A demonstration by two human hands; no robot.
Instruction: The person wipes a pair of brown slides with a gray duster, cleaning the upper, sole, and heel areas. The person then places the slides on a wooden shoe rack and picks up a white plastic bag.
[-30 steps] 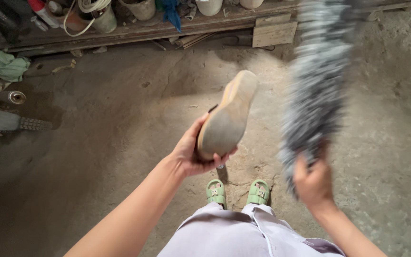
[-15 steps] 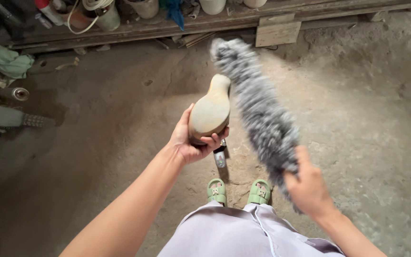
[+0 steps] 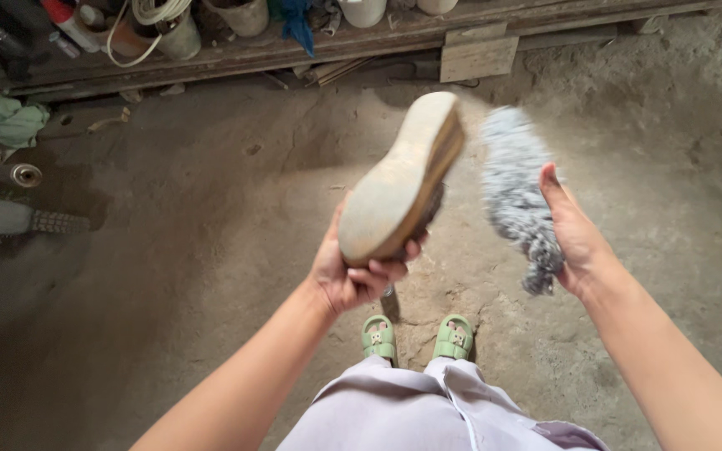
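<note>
left hand (image 3: 353, 276) clamped on heel end of shoe (image 3: 399, 179), dusty sole up, toe pointing away, held above dirt floor (image 3: 211, 250). right hand (image 3: 574, 238) closed round base of grey duster (image 3: 516, 188), just beside shoe. shoe likely light, stiff-soled; heel is firm hold. duster soft, light; hold at handle.

The fluffy grey duster (image 3: 518, 194) is now on the right of the shoe (image 3: 401, 180), not across it. The right hand (image 3: 577, 238) is higher up. The left hand (image 3: 354, 271) tips the shoe up, so its dusty sole looks longer.
</note>
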